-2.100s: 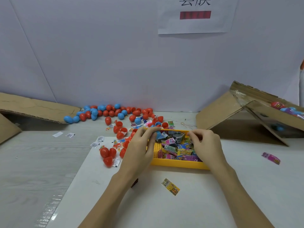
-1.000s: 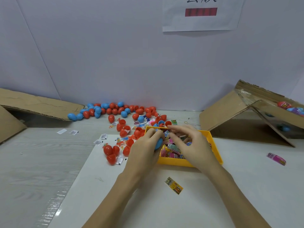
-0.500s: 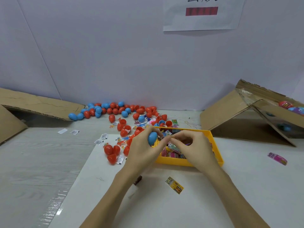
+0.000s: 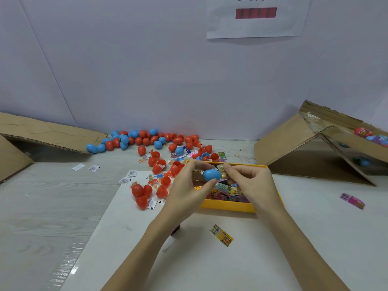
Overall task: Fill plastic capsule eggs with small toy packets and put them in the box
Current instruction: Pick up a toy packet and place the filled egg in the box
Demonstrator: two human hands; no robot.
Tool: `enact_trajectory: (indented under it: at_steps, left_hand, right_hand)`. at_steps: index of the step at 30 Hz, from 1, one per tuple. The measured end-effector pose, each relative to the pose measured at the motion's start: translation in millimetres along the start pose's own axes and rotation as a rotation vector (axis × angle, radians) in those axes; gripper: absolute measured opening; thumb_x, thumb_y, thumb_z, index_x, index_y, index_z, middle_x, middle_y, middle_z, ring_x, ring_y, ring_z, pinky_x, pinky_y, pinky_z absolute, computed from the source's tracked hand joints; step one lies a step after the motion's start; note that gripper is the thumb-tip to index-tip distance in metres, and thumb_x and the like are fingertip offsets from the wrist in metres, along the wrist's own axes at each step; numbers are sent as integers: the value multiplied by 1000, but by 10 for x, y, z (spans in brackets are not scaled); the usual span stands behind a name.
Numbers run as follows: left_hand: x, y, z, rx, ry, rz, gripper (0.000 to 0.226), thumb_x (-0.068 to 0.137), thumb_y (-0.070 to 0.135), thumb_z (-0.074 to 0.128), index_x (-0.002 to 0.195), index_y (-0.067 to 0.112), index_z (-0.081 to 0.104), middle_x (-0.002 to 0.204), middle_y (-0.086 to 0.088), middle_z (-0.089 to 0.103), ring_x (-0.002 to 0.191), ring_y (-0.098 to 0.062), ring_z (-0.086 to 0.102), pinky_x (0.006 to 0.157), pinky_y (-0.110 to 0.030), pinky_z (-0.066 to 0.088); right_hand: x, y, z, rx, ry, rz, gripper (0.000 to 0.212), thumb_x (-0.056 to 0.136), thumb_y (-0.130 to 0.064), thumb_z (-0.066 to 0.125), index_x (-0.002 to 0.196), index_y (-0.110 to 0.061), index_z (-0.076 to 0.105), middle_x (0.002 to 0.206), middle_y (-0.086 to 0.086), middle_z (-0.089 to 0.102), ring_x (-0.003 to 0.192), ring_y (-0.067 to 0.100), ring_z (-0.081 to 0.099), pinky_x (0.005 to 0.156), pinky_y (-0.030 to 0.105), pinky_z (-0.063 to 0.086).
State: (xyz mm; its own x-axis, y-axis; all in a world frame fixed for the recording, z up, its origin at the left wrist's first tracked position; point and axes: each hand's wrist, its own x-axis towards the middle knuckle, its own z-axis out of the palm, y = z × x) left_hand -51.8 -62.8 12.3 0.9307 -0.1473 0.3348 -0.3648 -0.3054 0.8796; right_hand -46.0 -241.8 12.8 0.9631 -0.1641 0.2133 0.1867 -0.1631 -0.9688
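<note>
My left hand (image 4: pixel 186 185) grips a blue capsule egg half (image 4: pixel 212 175) above the yellow tray (image 4: pixel 228 206). My right hand (image 4: pixel 252 183) pinches a small yellow toy packet (image 4: pixel 222 171) right at the open end of that half. The tray holds several colourful packets (image 4: pixel 226 190). Red and blue capsule eggs (image 4: pixel 147 141) lie scattered behind and left of the tray. A cardboard box (image 4: pixel 327 148) at the right, tilted on its side, holds some finished eggs (image 4: pixel 369 134).
A loose yellow packet (image 4: pixel 221 238) lies on the white sheet near me, a pink packet (image 4: pixel 352 200) to the right. Small white paper slips (image 4: pixel 92 168) lie at the left. Another cardboard box (image 4: pixel 42 135) stands at the far left. A wall closes the back.
My left hand has lifted the blue egg half out of the tray. My right hand has picked up a yellow packet and brought it to the half's opening.
</note>
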Motion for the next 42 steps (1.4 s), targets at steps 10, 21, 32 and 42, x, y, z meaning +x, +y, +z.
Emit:
enact_trajectory:
  at_steps: [10, 21, 32, 42]
  left_hand:
    - [21, 24, -6, -102, 56, 16, 34, 86, 11, 80, 116, 18, 67, 121, 4, 69, 102, -12, 72, 90, -31, 61]
    - [32, 16, -40, -317, 76, -5, 49, 88, 8, 77, 131, 26, 62, 124, 13, 69, 118, -8, 66, 95, -22, 55]
    - [34, 33, -25, -306, 64, 19, 48, 89, 4, 74, 129, 27, 62, 126, 14, 66, 120, -5, 63, 94, -19, 53]
    - [33, 11, -18, -279, 47, 57, 46, 90, 3, 73, 129, 24, 61, 126, 9, 67, 122, -10, 63, 98, -22, 53]
  right_hand:
    - [-30, -29, 17, -55, -88, -29, 4, 90, -42, 74, 87, -44, 76, 83, -21, 77, 87, -4, 71, 62, 14, 56]
    - [-47, -64, 32, 147, -190, 47, 17, 89, -25, 78, 103, -34, 80, 102, -10, 79, 101, 8, 74, 78, 21, 61]
    - [-83, -119, 96, 244, -121, 40, 8, 79, -39, 77, 85, -44, 80, 98, -7, 80, 96, 10, 76, 73, 18, 59]
    - [-97, -109, 86, 179, -139, 27, 16, 83, -39, 77, 99, -36, 77, 95, -12, 79, 93, 2, 73, 69, 14, 56]
